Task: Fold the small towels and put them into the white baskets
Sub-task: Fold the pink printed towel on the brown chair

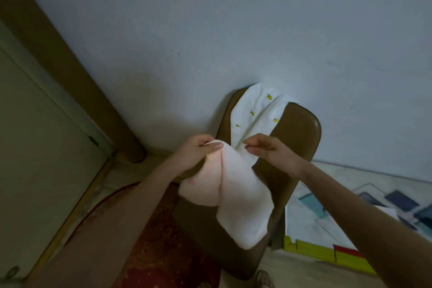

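Observation:
A small pale pink towel [236, 196] hangs in the air over a brown chair. My left hand [198, 149] pinches its top edge between thumb and fingers. My right hand [264, 147] is just right of that edge, fingers loosely bent and thumb near the cloth; whether it holds the towel is unclear. A white towel with small yellow prints [254, 112] is draped over the chair's back. No white basket shows in the head view.
The brown chair [297, 138] stands against a pale wall. A dark red patterned rug [161, 248] lies under it. A play mat with a yellow-green border [311, 250] is on the floor at the right. A door [35, 147] and brown frame are at the left.

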`<action>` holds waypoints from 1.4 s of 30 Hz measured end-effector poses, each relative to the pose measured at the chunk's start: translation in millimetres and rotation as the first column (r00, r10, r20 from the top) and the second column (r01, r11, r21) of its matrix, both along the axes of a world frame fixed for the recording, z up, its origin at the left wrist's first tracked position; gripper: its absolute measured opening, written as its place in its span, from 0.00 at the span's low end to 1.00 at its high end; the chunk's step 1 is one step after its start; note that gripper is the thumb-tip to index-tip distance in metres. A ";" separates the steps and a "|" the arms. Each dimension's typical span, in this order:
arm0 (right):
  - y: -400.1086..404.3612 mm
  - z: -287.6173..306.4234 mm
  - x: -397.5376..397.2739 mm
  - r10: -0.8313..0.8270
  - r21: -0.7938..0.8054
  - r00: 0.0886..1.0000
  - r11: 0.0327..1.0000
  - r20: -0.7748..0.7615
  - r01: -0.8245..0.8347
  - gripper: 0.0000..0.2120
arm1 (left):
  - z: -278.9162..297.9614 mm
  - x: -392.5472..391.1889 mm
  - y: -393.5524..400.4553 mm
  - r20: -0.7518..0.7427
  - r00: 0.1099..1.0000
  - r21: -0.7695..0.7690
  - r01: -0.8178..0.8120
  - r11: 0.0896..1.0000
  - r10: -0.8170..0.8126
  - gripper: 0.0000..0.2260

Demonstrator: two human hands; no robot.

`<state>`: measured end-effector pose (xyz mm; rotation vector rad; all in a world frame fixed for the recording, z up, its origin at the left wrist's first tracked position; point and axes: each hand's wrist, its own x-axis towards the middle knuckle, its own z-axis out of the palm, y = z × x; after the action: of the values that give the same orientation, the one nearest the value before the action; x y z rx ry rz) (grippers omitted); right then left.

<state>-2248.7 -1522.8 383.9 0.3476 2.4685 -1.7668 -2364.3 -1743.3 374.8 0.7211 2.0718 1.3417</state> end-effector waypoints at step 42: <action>-2.5 13.5 12.4 0.256 -0.028 0.958 0.967 0.127 -0.255 0.08 | 9.2 24.0 -3.4 0.033 0.975 -0.245 0.219 0.944 -0.218 0.06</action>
<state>-2236.3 -1525.3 397.4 0.1292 2.2935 -1.6005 -2340.3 -1746.8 384.0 0.8075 2.0392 0.9421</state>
